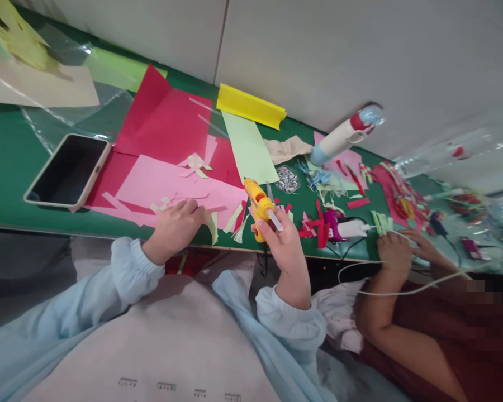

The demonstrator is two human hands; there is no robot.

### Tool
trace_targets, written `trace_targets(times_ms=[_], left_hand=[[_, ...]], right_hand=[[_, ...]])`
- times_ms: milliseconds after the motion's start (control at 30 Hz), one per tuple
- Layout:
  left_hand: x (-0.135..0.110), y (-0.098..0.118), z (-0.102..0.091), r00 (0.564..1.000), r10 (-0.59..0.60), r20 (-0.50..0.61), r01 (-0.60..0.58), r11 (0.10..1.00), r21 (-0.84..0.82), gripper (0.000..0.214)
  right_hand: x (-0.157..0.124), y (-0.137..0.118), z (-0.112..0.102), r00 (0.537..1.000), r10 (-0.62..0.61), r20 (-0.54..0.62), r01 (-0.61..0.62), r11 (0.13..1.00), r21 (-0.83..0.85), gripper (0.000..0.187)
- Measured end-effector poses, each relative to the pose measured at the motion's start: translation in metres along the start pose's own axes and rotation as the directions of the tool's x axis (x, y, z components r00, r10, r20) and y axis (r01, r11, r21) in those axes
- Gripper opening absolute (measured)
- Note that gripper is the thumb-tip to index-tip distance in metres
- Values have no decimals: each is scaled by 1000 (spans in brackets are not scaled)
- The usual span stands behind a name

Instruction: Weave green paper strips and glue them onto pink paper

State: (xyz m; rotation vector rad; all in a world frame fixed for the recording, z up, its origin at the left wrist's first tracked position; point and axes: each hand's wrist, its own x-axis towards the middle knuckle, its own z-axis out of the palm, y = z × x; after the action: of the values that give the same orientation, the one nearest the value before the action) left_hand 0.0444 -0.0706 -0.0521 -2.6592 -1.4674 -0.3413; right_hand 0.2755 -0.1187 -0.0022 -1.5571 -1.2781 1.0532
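A craft workshop: green table (8,167) strewn with coloured paper sheets (167,128) at eleven o'clock, cut scraps (316,223) (red, pink, green) at three o'clock.

glue gun (259,205) partly hidden, far-right clutter (471,209) blurred

The table (8,162) is dark green. The glue gun (257,206) at its near edge is bright yellow with a white stick. The pink paper (159,181) overlaps a deep red sheet (163,120). Near the far edge lie a yellow folded strip (251,106) and a pale green sheet (249,148). The phone (69,170) has a black screen and a cream case. The sleeves (129,268) are light blue.
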Motion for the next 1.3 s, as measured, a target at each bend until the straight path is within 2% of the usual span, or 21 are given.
trace_targets(times_ms=[100,200,300,400,467,600,700,867,967,1100,1300], left_hand=[[-2,4,-1,997,-18,73,21,999,-40,31],[-3,6,-5,996,-84,6,84,979,-187,33],[-2,7,-17,988,-142,-65,101,900,-424,30],[-3,9,-31,988,-149,-35,104,821,-562,28],[-6,9,-38,988,-152,-13,116,804,-583,26],[-24,8,-36,984,-164,-63,113,867,-486,24],[-41,6,-26,978,-154,-144,100,940,-325,24],[-52,2,-13,989,-77,-126,62,992,-113,29],[-50,1,-10,995,-29,-94,21,996,-86,32],[-46,4,-6,991,-61,-120,52,996,-74,35],[-45,3,1,993,-36,-113,30,998,-57,38]], right_hand=[[-1,8,5,1000,0,-4,0,1000,-3,37],[-2,14,13,997,-38,-62,31,994,-109,37],[-6,16,21,994,-71,-83,55,982,-179,37],[-10,13,27,996,-78,-40,73,989,-128,35],[-13,11,30,998,-65,7,65,998,-9,31],[-15,12,32,997,-30,77,6,955,296,24],[-17,13,33,998,3,61,-26,924,381,26],[-24,10,36,998,8,57,-26,944,330,27],[-29,13,39,996,25,82,-45,966,254,29],[-34,20,44,987,98,128,-125,967,222,30],[-41,19,53,978,98,185,-133,973,188,32]])
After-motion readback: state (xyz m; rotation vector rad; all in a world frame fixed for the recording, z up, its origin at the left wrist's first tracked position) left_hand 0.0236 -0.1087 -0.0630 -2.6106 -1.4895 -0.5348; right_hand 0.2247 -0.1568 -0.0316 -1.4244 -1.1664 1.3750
